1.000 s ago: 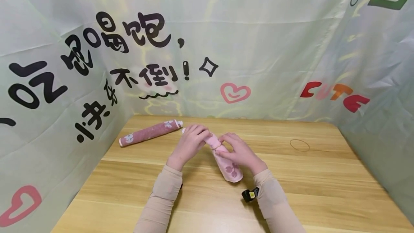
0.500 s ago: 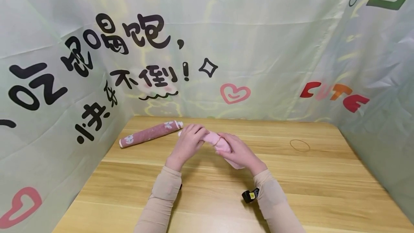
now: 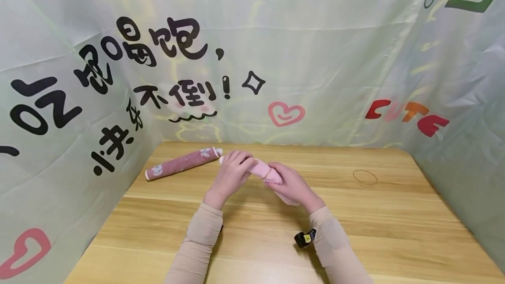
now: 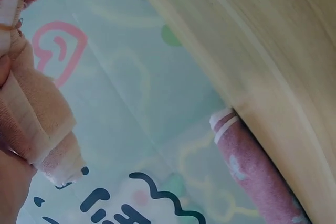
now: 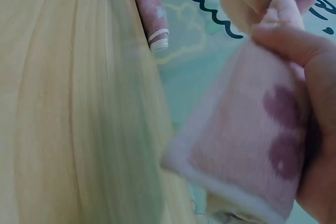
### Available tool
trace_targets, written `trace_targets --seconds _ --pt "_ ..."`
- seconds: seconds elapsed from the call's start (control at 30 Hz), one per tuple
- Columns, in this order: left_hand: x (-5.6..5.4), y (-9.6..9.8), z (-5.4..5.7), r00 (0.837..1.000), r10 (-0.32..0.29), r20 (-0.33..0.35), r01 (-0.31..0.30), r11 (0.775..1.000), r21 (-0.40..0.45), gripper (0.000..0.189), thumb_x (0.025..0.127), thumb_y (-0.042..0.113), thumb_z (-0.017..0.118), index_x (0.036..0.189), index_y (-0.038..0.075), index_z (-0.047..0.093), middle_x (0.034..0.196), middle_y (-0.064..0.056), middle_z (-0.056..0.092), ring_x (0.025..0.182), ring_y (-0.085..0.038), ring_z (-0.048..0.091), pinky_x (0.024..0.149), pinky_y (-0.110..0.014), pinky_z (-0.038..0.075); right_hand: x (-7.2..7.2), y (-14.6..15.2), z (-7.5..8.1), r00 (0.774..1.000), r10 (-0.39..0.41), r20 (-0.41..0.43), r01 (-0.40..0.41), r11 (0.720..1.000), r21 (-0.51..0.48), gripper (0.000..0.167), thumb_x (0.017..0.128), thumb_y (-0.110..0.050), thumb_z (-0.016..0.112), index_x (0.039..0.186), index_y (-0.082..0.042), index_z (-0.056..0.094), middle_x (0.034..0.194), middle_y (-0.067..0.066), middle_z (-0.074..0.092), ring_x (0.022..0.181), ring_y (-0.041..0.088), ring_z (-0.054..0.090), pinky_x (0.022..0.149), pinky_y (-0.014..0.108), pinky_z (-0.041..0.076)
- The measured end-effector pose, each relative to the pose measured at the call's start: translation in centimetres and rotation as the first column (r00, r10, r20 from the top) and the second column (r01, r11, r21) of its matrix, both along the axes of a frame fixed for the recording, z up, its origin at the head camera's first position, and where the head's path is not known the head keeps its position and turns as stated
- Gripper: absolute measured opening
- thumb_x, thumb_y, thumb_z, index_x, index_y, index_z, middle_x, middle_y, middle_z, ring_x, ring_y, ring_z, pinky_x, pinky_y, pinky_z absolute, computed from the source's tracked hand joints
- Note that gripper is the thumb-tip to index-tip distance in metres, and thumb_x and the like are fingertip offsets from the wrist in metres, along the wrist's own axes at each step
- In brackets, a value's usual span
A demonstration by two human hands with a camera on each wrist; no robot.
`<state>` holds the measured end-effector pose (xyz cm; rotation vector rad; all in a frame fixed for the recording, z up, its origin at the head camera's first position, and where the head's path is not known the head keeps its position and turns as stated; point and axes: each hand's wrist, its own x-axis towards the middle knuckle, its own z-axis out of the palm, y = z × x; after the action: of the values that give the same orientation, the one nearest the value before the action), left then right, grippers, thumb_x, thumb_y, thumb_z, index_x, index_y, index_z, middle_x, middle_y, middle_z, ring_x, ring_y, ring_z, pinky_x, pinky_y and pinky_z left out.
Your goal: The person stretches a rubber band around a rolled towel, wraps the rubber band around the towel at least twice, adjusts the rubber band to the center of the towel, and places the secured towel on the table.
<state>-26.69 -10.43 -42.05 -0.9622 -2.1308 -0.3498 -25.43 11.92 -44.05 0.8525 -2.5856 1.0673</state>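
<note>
A pink rolled towel (image 3: 258,169) is held between both hands over the wooden table. Its left part is gripped by my left hand (image 3: 232,172), with the white tip poking out beyond the fingers. My right hand (image 3: 293,186) grips the other part, thumb on the near side. A thin band (image 3: 269,173) circles the roll between the hands, beside the right fingers. In the right wrist view the towel's loose, flared end (image 5: 236,140) shows dark cherry prints. The left wrist view catches the towel's narrower wrapped end (image 4: 47,114). My palms hide part of the roll.
A mauve rolled towel (image 3: 183,164) lies at the table's back left. One thin loose rubber band (image 3: 365,177) lies on the right of the table (image 3: 150,231). Printed fabric walls (image 3: 331,78) stand along the back and both sides.
The towel's right end has risen and turned away, so its cherry print is hidden in the head view. My right hand has moved from finger contact at the band to a fuller grip.
</note>
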Motion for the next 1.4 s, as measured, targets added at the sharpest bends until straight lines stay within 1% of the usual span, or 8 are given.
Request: trace_targets --seconds 0.23,0.47,0.6,0.8,0.93,1.1,1.23,1.4 --pt "0.27 0.04 0.20 0.992 0.085 0.097 -0.075 0.992 -0.100 0.049 0.070 0.017 0.084 0.115 0.020 0.064 0.119 0.000 0.063 0.116 -0.022 0.057 0.106 -0.053 0.040 -0.04 -0.23 0.00 0.979 -0.108 -0.175 0.128 0.986 0.107 0.046 0.076 -0.010 0.080 0.119 -0.011 0.062 0.110 0.009 0.071 0.090 0.024 0.068 0.078 0.041 0.055" --pt "0.52 0.49 0.27 0.937 0.168 0.307 -0.104 0.971 -0.214 0.069 0.074 0.041 0.082 0.136 0.026 0.054 0.135 0.002 0.059 0.131 -0.023 0.048 0.115 -0.062 0.023 0.10 -0.13 0.06 0.939 -0.137 -0.315 0.220 0.944 0.246 0.054 0.071 -0.011 0.085 0.119 -0.015 0.062 0.112 0.008 0.071 0.100 0.029 0.068 0.083 0.052 0.054" --pt "0.60 0.59 0.20 0.923 0.168 0.346 -0.101 0.974 -0.204 0.066 0.075 0.043 0.081 0.134 0.024 0.057 0.130 0.003 0.063 0.127 -0.023 0.051 0.116 -0.062 0.022 0.25 -0.19 0.11 0.923 -0.131 -0.361 0.236 0.935 0.263 0.054 0.070 -0.012 0.085 0.119 -0.016 0.062 0.111 0.006 0.071 0.101 0.028 0.068 0.085 0.054 0.053" --pt "0.62 0.50 0.05 0.937 0.163 0.311 -0.105 0.976 -0.193 0.055 0.077 0.042 0.079 0.125 0.020 0.064 0.118 0.002 0.068 0.114 -0.022 0.058 0.112 -0.059 0.031 0.29 -0.40 -0.03 0.896 -0.124 -0.427 0.243 0.941 0.235 0.054 0.068 -0.011 0.086 0.116 -0.016 0.064 0.106 0.005 0.071 0.097 0.028 0.068 0.081 0.048 0.054" --pt "0.52 0.45 -0.13 0.955 0.144 0.261 -0.101 0.980 -0.173 0.044 0.077 0.038 0.079 0.115 0.018 0.068 0.111 0.001 0.070 0.108 -0.022 0.061 0.108 -0.056 0.037 0.22 -0.56 -0.31 0.894 -0.129 -0.429 0.247 0.940 0.233 0.055 0.068 -0.011 0.087 0.117 -0.017 0.063 0.106 0.004 0.071 0.096 0.027 0.068 0.080 0.047 0.053" --pt "0.30 0.40 -0.21 0.981 0.129 0.148 -0.110 0.985 -0.133 0.033 0.076 0.024 0.082 0.107 0.019 0.071 0.106 0.001 0.070 0.104 -0.021 0.061 0.102 -0.051 0.042 0.20 -0.63 -0.47 0.927 -0.118 -0.355 0.203 0.956 0.211 0.051 0.075 -0.024 0.083 0.121 -0.017 0.061 0.110 0.005 0.069 0.095 0.024 0.067 0.081 0.046 0.053" --pt "0.20 0.27 -0.18 0.993 0.106 0.054 -0.100 0.991 -0.093 0.031 0.074 0.018 0.084 0.102 0.022 0.072 0.102 0.003 0.069 0.101 -0.020 0.061 0.100 -0.047 0.043 0.26 -0.54 -0.32 0.969 -0.085 -0.231 0.110 0.989 0.097 0.035 0.091 -0.033 0.067 0.122 -0.017 0.062 0.111 0.002 0.068 0.094 0.019 0.065 0.083 0.043 0.052" --pt "0.05 0.18 -0.17 0.998 0.062 -0.020 -0.063 0.995 -0.075 0.030 0.072 0.018 0.084 0.099 0.023 0.071 0.101 0.004 0.068 0.100 -0.018 0.060 0.099 -0.044 0.044 0.18 -0.40 0.04 0.981 -0.041 -0.187 0.040 0.999 -0.011 0.022 0.100 -0.018 0.052 0.117 -0.016 0.066 0.110 0.002 0.069 0.102 0.020 0.066 0.088 0.041 0.055"
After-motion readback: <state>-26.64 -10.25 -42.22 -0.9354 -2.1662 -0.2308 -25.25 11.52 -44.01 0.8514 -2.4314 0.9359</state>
